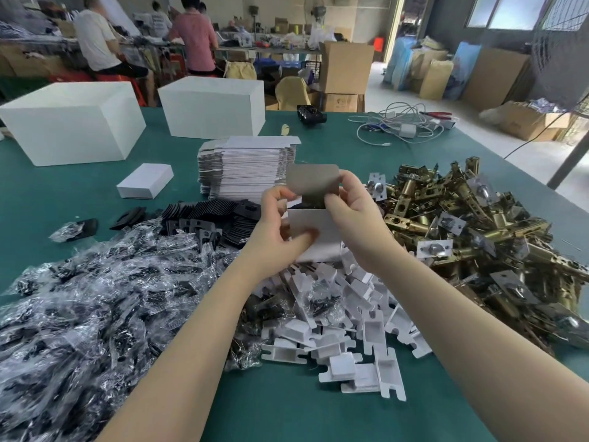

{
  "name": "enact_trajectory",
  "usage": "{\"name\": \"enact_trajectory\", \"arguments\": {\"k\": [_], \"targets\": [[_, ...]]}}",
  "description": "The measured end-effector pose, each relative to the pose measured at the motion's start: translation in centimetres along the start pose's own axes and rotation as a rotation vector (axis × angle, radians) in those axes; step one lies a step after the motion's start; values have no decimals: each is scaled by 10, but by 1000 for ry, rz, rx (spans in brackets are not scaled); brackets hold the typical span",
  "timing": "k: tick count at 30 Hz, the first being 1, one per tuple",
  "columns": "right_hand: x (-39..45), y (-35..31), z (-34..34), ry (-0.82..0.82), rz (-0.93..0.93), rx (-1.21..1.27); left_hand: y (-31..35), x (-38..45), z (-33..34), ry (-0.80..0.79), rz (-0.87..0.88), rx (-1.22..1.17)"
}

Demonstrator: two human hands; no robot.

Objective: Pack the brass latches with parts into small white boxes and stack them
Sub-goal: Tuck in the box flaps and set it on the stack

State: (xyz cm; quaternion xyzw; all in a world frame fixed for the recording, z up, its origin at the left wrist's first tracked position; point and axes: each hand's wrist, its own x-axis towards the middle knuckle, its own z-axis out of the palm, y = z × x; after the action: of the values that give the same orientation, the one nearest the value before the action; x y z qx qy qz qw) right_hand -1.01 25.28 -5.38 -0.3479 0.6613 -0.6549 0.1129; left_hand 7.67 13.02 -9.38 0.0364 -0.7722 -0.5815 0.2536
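A workshop with a concrete floor, brown cartons and people seated at far benches lies behind a table (318, 416) covered in flat green felt. On it, far left, stand two large plain white boxes (71, 122), with a small closed white box (145, 181) nearer and a tall stack of flat, unfolded box blanks (245, 169) beside it. Crinkled clear plastic bags of dark parts (95, 301) heap up on the near left, a row of matte black plates (223, 215) lies behind them, and folded white card inserts (347, 330) are scattered in the near middle. On the right is a tangled pile of shiny brass latches (471, 231) with silvery faceplates.

Above the inserts, between the piles, both hands hold a small white box (315, 232) upright, its grey-lined lid flap open and raised at the far side, something dark showing inside. The left hand (280, 228) grips the box's left side, thumb across the front face. The right hand (357, 215) pinches the right edge by the flap. A coil of white cable (398, 126) lies at the far right of the table.
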Motion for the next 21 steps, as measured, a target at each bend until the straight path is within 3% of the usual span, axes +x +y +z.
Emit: {"name": "enact_trajectory", "arguments": {"k": [4,7,12,21], "targets": [[0,2,3,-13,17,35,5,9,-3,249,-31,-256],[0,2,2,-33,-1,113,3,12,-6,253,-32,-361],[6,0,-4,-22,-51,108,5,10,-5,274,52,-205],[1,1,-10,-9,-236,-217,7,6,-10,269,139,-22]]}}
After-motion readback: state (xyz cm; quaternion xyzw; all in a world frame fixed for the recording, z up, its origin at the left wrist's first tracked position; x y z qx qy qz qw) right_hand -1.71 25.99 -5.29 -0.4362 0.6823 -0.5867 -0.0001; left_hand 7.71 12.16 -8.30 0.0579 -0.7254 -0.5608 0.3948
